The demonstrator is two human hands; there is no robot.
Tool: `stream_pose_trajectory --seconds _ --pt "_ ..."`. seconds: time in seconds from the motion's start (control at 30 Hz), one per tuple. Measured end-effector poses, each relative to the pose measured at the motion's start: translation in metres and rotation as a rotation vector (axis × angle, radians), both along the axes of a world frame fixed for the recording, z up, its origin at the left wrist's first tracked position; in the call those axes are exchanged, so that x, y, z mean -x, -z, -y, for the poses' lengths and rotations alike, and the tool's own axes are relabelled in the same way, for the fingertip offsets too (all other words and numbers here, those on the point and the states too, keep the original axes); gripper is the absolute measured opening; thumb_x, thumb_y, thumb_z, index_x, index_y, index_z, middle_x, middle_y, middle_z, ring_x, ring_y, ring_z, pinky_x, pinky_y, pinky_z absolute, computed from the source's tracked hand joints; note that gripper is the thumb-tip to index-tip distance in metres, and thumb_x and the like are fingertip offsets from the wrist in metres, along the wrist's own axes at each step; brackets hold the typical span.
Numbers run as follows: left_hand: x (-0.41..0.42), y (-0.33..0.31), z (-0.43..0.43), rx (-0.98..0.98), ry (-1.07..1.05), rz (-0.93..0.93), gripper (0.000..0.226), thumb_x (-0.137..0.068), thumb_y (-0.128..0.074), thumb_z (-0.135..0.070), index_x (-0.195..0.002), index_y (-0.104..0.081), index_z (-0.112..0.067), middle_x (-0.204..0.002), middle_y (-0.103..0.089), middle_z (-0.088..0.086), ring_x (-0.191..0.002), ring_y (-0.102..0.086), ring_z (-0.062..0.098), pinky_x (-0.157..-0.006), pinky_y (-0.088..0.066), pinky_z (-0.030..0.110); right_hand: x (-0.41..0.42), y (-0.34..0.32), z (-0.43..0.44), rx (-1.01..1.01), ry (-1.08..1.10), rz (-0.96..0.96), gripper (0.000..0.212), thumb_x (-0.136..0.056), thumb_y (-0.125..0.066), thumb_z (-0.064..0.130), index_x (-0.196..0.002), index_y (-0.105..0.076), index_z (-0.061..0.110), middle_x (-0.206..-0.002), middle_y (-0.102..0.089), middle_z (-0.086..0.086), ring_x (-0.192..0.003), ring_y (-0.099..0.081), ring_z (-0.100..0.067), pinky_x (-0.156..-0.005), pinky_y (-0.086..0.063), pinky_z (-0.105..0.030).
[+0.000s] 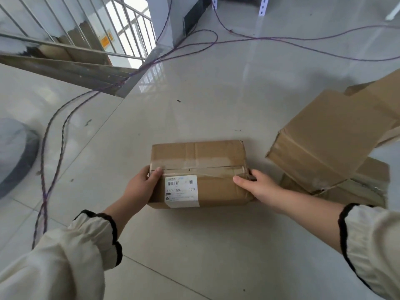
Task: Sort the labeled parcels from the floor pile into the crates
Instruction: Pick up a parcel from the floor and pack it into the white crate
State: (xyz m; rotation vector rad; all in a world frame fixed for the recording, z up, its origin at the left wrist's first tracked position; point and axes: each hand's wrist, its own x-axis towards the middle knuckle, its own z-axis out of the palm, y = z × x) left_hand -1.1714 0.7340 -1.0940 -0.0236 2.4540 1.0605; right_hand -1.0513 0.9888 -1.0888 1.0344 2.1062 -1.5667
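A taped brown cardboard parcel (pixel 201 161) with a white shipping label (pixel 181 190) on its near side sits in the middle of the view, just above the tiled floor. My left hand (pixel 142 185) grips its left end, thumb on the top edge. My right hand (pixel 257 187) grips its right end, thumb lying across the top and fingers round the side. To the right lies a pile of more cardboard parcels (pixel 333 135), stacked and tilted on one another. No crate is in view.
Purple twisted cables (pixel 62 126) run across the glossy floor from the far wall to my left. A grey rounded object (pixel 15 152) sits at the left edge. A metal railing (pixel 65 50) and a white rack leg (pixel 263 5) stand at the back.
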Motion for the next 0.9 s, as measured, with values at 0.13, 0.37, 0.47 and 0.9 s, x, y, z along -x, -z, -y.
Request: stream_pose_trajectory --seconds 0.13,0.37,0.47,0.9 --pt "0.013 0.0 -0.013 0.146 -0.057 -0.049 0.042 -0.096 -0.039 -0.046 -0.117 -0.055 -0.014 -0.112 -0.064 0.01 -0.105 -0.058 0.031 -0.093 -0.046 0.043 0.004 0.001 0.006 -0.021 -0.07 -0.019 0.042 -0.091 -0.059 0.032 -0.128 -0.051 0.014 -0.111 -0.056 0.005 -0.101 -0.052 -0.011 -0.086 -0.038 -0.02" --pt "0.013 -0.079 -0.007 0.175 -0.161 0.001 0.037 -0.097 -0.041 -0.04 -0.116 -0.054 -0.01 -0.103 -0.056 0.009 -0.089 -0.051 0.026 -0.08 -0.043 0.036 -0.004 -0.061 0.031 0.075 -0.039 -0.057 0.039 -0.091 -0.06 0.03 -0.126 -0.052 0.016 -0.117 -0.06 0.005 -0.112 -0.057 -0.016 -0.101 -0.044 -0.03" --pt "0.013 -0.149 -0.001 0.084 -0.181 0.078 0.038 -0.097 -0.044 -0.038 -0.121 -0.053 -0.01 -0.104 -0.059 0.01 -0.09 -0.057 0.028 -0.081 -0.048 0.039 -0.009 -0.131 0.033 0.106 -0.002 -0.093 0.034 -0.091 -0.061 0.026 -0.123 -0.054 0.019 -0.109 -0.061 0.008 -0.098 -0.061 -0.007 -0.086 -0.048 -0.017" --pt "-0.035 -0.629 -0.049 -0.095 -0.119 0.187 0.031 -0.094 -0.053 -0.038 -0.113 -0.062 -0.016 -0.088 -0.066 0.001 -0.087 -0.064 0.024 -0.088 -0.054 0.044 -0.066 -0.635 -0.016 -0.011 0.126 -0.081 0.021 -0.091 -0.056 0.032 -0.112 -0.054 0.03 -0.096 -0.061 0.013 -0.091 -0.059 -0.009 -0.084 -0.048 -0.029"
